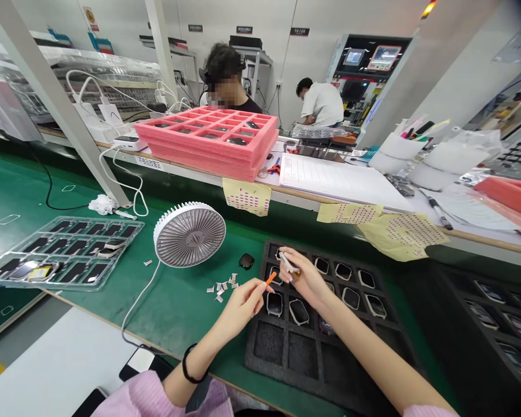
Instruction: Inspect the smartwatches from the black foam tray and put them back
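Clear tray [105, 277]: at far left, cells bearing dark flat parts.

White fan [191, 234]: on the green bench, beside the tray.

Loose pale pieces [224, 285]: a small scatter, right of the fan and near the left hand.

Dark case [246, 261]: one, lying just beyond the pieces.

Left hand [246, 301]: thumb and forefinger pressed together, pinching an orange tool [271, 279]; its end points toward the right hand. Contact cannot be told.

Right hand [301, 275]: fingers closed round a pale piece [289, 263], partly hidden, held above the foam tray.

Black foam tray [285, 347]: below both hands; several cells hold pale-rimmed watch-like frames.

Dark tray [447, 313]: at far right, with similar frames.

Step, as judged: fine handwork, tool to piece. The next move seems to call for a steady right grip and light left fingertips.
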Tool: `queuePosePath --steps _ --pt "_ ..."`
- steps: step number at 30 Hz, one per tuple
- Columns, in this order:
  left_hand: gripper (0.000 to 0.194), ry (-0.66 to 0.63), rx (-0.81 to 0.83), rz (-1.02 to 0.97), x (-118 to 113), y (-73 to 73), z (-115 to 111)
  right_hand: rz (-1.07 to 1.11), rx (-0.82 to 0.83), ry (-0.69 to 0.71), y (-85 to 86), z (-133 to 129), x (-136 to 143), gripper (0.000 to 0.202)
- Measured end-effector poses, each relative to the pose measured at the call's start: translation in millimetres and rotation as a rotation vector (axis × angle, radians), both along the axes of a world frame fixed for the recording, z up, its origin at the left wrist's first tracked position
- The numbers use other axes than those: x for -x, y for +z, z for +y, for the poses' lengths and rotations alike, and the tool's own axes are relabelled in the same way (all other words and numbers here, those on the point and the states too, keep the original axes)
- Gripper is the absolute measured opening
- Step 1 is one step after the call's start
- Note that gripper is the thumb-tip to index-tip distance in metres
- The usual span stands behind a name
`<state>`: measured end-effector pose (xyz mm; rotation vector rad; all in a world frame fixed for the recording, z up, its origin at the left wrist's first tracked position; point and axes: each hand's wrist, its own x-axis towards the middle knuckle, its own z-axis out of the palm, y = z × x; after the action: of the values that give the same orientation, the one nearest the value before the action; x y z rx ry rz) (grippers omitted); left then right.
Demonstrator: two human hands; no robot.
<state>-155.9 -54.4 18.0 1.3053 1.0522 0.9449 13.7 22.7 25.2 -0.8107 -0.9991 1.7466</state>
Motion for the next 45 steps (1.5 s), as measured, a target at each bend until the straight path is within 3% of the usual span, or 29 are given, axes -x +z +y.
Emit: queuePosePath --steps 4,10,23,31,38,45 --pt "0.042 -0.010 0.042 -0.061 -6.6 5.0 2.3 0.085 0.100 0.125 7.1 -15.8 16.3 0.021" --pt "0.043 -0.010 0.059 -0.081 -2.4 4.6 3.6 0.109 0.104 0.166 8.4 -18.4 22.6 0.025" --pt "0.044 0.007 0.073 -0.119 -1.6 7.3 2.5 0.188 0.152 0.141 14.7 -19.3 31.0 0.033" --pt "0.046 -0.010 0.111 -0.105 4.6 14.2 1.6 0.002 0.023 0.100 19.6 -24.8 29.9 0.026" --pt "0.050 0.046 0.104 -0.209 -3.7 11.9 -1.2 0.245 0.156 0.199 20.5 -29.4 35.4 0.026" --pt "0.050 0.097 0.073 -0.282 -8.1 5.9 -7.9 0.300 0.218 0.195 18.6 -35.8 37.4 0.028"
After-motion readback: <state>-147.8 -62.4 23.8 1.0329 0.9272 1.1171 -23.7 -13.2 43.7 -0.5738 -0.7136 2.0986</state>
